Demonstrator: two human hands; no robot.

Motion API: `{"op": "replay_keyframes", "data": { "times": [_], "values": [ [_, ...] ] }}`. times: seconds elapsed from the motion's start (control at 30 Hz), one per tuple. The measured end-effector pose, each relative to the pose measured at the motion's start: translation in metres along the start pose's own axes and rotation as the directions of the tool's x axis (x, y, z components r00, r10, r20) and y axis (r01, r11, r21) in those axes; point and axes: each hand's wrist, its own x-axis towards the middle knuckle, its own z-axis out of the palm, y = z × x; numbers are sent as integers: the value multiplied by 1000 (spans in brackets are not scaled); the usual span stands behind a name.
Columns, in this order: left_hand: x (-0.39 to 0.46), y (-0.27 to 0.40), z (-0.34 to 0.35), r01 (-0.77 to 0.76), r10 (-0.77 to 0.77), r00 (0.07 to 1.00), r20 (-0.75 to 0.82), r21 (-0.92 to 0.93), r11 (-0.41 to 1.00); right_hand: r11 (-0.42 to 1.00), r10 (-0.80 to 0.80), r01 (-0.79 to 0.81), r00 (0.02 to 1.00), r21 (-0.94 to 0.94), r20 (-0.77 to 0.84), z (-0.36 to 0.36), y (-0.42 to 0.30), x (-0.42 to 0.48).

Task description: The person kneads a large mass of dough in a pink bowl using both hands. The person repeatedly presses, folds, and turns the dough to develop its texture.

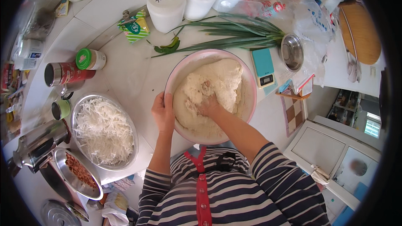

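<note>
A wide pink-rimmed basin (253,84) stands at the counter's front edge, close against my body. Soft, sticky, pale dough (227,73) fills much of it, piled higher at the back right. My left hand (163,114) grips the basin's left rim, thumb uppermost on the side wall. Deep in the middle of the dough is my right hand (209,105), smeared with it; dough covers most of the fingers, and a bit of fingertip seems to show through a fold.
Left of the basin are a metal bowl of white shreds (105,131) and a smaller bowl of brown minced filling (80,169). Behind lie green onions (232,37), green peppers (168,47) and white jars (166,6). A kitchen scale (263,66) and small steel bowl (292,52) sit right.
</note>
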Motion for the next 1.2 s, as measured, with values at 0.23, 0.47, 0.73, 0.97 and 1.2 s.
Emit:
{"op": "replay_keyframes", "data": {
  "times": [0.23, 0.47, 0.73, 0.97, 1.2],
  "values": [
    [-24, -20, -2, -92, 114, 984, -136, 160, 983, 946, -133, 197, 960, 256, -247, 30, 3, -26],
    [-61, -25, 8, -40, 14, 979, -204, -125, 991, 996, -13, 48, 923, 81, -385, 45, -3, -111],
    [28, 12, 8, -278, 215, 954, 211, 346, 896, 966, 49, 5, 978, 259, -202, 33, 59, -36],
    [75, 14, 38, -563, 297, 772, 563, 386, 731, 956, 120, -87, 988, 280, -100, 24, 70, 3],
    [70, 39, 59, -572, 156, 820, 551, 803, 166, 935, 254, -125, 888, 331, -383, 78, 16, -30]
  ]
}}
